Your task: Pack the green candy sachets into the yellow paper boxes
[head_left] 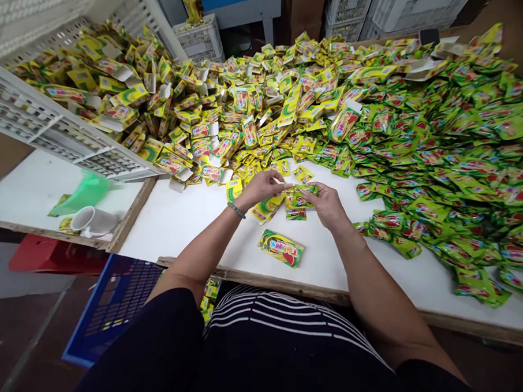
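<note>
Pinching a green watermelon-print sachet (298, 196) in the right hand (330, 205), over the white table (167, 217) at near centre; curling the left hand (263, 188) above a yellow carton (268, 209), unable to tell whether gripping anything. Could drop the sachet by pinching loosely.

head camera looks forward and down, close above the worktable (171, 214)

A white worktop (179, 214) with a wooden front edge (247, 277) carries a broad heap of small yellow boxes (244, 101) towards its far side and a spread of green packets (441, 153) over its right. Near the front edge, one lettered box (281, 248) lies flat. Leftward, beyond a wooden strip (132, 213), a white cup (98, 221) lies tipped near some green plastic (88, 193).
</note>
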`<action>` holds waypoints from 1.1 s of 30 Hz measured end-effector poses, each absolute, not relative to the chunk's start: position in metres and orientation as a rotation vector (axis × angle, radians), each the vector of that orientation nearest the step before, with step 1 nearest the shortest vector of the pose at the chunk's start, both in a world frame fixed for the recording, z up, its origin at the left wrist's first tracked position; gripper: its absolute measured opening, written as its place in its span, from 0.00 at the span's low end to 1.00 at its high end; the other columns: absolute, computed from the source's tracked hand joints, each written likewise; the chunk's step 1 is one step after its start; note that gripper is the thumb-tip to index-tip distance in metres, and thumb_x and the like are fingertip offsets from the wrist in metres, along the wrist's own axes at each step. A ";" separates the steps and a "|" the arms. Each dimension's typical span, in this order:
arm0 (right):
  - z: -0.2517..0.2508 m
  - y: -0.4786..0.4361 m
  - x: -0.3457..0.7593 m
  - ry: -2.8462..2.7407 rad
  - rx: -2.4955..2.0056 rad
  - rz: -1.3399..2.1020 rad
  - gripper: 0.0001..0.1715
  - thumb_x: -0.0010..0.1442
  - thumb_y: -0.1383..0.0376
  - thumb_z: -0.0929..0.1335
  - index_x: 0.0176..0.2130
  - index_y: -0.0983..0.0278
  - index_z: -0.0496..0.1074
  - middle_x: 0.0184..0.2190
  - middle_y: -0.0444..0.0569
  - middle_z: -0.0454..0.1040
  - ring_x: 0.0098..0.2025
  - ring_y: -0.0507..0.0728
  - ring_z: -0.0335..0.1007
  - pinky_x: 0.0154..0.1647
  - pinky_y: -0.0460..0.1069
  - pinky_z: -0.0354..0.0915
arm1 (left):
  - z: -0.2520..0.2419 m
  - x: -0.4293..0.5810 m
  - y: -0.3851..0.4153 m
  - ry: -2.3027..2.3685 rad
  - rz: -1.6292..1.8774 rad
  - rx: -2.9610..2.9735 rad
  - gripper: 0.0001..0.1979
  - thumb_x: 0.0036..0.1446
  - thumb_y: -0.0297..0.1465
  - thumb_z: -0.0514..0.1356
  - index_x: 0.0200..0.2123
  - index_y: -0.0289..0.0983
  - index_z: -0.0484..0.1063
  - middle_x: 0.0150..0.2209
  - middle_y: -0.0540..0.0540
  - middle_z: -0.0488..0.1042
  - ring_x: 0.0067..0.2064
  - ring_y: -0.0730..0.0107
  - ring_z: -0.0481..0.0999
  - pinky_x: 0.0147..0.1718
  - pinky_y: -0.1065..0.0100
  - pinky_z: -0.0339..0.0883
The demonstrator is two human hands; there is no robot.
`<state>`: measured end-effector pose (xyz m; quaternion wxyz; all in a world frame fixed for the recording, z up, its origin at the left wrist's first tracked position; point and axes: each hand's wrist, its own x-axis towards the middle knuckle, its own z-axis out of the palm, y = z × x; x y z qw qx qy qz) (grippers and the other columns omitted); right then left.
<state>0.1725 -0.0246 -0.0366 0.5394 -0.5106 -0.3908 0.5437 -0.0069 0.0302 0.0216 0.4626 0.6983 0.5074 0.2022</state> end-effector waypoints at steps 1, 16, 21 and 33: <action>-0.037 -0.024 0.173 -0.922 -1.238 1.279 0.28 0.37 0.51 0.76 0.36 0.62 0.71 0.23 0.42 0.72 0.29 0.55 0.70 0.34 0.53 0.69 | 0.023 -0.011 0.028 1.364 0.438 1.850 0.16 0.52 0.41 0.64 0.36 0.34 0.74 0.26 0.46 0.74 0.31 0.68 0.73 0.32 0.69 0.63; -0.048 -0.022 0.182 -1.046 -1.476 1.081 0.29 0.42 0.47 0.74 0.37 0.65 0.75 0.15 0.38 0.62 0.22 0.53 0.62 0.24 0.49 0.62 | 0.010 -0.028 -0.001 1.984 -0.114 2.054 0.34 0.52 0.51 0.59 0.50 0.27 0.68 0.43 0.27 0.76 0.48 0.41 0.74 0.42 0.58 0.65; -0.049 -0.020 0.184 -1.037 -1.459 1.053 0.29 0.43 0.46 0.73 0.38 0.64 0.74 0.16 0.37 0.60 0.21 0.52 0.60 0.24 0.48 0.61 | 0.030 -0.031 -0.007 1.916 0.235 1.976 0.22 0.56 0.48 0.59 0.38 0.33 0.73 0.37 0.34 0.78 0.45 0.48 0.76 0.42 0.59 0.65; -0.032 -0.024 0.175 -0.982 -1.549 0.807 0.27 0.44 0.44 0.72 0.34 0.63 0.73 0.19 0.40 0.65 0.23 0.52 0.60 0.26 0.49 0.60 | 0.000 0.015 -0.016 1.118 0.889 0.804 0.17 0.40 0.20 0.67 0.31 0.35 0.63 0.22 0.57 0.67 0.26 0.79 0.71 0.32 0.70 0.70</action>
